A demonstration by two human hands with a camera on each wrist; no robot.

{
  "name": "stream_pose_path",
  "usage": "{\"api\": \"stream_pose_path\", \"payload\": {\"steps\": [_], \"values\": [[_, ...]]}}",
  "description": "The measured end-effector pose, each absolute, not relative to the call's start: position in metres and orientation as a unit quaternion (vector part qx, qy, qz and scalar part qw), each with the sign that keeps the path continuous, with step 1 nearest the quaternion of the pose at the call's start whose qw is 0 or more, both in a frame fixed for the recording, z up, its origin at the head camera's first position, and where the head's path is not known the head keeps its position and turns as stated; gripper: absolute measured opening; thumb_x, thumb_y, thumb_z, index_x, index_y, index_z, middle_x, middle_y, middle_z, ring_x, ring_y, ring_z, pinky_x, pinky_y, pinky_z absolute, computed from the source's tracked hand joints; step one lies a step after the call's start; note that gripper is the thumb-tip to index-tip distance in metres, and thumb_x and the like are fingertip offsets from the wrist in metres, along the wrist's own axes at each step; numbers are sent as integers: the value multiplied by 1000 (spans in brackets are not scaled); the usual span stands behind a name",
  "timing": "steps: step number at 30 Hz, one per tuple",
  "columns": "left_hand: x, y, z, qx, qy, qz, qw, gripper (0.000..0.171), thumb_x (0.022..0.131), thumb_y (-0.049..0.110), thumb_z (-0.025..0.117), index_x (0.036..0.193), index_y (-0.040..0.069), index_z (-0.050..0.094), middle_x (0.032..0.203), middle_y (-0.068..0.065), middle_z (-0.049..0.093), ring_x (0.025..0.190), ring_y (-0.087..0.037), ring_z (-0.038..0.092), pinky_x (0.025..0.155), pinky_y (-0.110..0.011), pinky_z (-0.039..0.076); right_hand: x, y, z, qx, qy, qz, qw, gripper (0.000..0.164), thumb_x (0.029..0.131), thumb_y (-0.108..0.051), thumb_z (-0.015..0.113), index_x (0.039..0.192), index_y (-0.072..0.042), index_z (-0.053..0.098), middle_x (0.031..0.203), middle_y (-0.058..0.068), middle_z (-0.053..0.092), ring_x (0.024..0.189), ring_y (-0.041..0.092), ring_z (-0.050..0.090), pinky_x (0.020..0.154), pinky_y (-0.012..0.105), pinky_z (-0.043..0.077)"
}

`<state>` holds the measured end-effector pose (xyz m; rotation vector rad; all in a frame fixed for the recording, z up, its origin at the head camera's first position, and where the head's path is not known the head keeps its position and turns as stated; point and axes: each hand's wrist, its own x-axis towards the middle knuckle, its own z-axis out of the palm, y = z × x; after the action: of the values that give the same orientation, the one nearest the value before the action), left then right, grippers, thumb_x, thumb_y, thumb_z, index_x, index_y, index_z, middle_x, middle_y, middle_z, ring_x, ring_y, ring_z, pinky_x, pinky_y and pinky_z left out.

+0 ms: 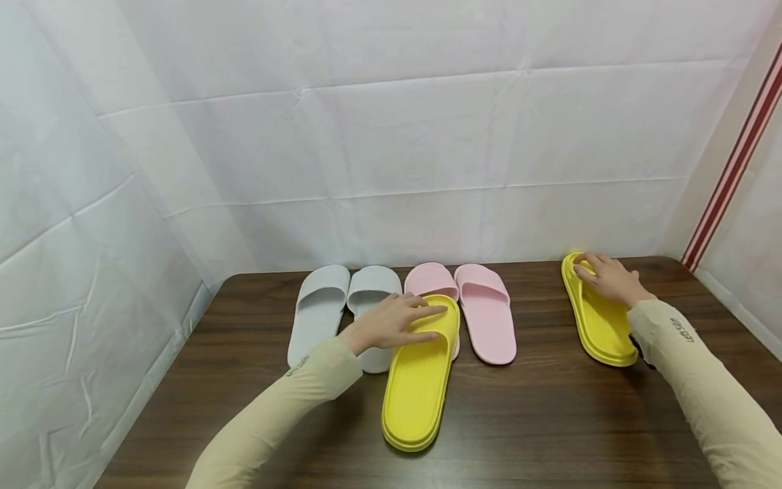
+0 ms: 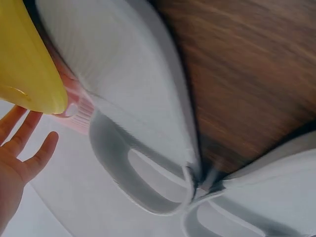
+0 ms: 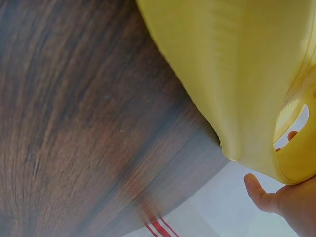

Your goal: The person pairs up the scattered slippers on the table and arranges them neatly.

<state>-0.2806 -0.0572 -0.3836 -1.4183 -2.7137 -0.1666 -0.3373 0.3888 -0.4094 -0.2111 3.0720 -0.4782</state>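
Observation:
One yellow slipper [image 1: 421, 380] sits in front of the left pink slipper [image 1: 432, 280] and overlaps it in the head view. My left hand [image 1: 391, 320] holds it at the strap, thumb and index finger lying across the strap's edge. In the left wrist view, fingertips disappear behind the yellow toe end, while one finger sticks out free. At the far right is the other yellow slipper [image 1: 601, 326]. My right hand [image 1: 611, 280] grips its strap end; fingertips [image 3: 292, 135] show through the strap's opening in the right wrist view.
Two pale grey slippers [image 1: 319, 319] stand side by side left of the pink pair, toes toward the back. The right pink slipper [image 1: 489, 316] lies on the dark wooden table [image 1: 519, 421]. A white sheet [image 1: 391, 136] hangs behind the table and at its sides.

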Motion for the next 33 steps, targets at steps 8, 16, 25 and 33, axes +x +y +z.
{"api": "stream_pose_path", "payload": {"steps": [8, 16, 25, 33], "values": [[-281, -38, -374, -465, -884, -39, 39, 54, 87, 55, 41, 135, 31, 38, 117, 2, 56, 102, -11, 50, 83, -30, 39, -336, 387, -407, -68, 985, -154, 25, 56, 93, -51, 22, 129, -10, 34, 136, 30, 25, 119, 54, 23, 81, 79, 9], [-281, -11, -366, -467, -883, -39, 39, 58, 85, 58, 42, 136, 32, 36, 120, 1, 54, 105, -12, 50, 84, -31, 39, -337, 387, -407, -67, 986, -152, 26, 56, 93, -52, 22, 129, -10, 34, 136, 30, 25, 119, 53, 23, 82, 79, 8], [-280, 14, -358, -456, -888, -42, 41, 59, 84, 58, 43, 136, 32, 35, 116, 1, 54, 100, -11, 51, 79, -27, 39, -337, 385, -407, -69, 985, -153, 27, 56, 93, -52, 22, 129, -11, 34, 137, 30, 24, 119, 53, 23, 81, 79, 9], [-284, 36, -360, -438, -896, -41, 58, 61, 84, 61, 41, 137, 34, 31, 129, -1, 50, 109, -16, 48, 84, -33, 41, -338, 387, -407, -67, 986, -149, 29, 56, 93, -52, 21, 129, -11, 34, 136, 29, 24, 119, 54, 23, 81, 79, 9]]}}
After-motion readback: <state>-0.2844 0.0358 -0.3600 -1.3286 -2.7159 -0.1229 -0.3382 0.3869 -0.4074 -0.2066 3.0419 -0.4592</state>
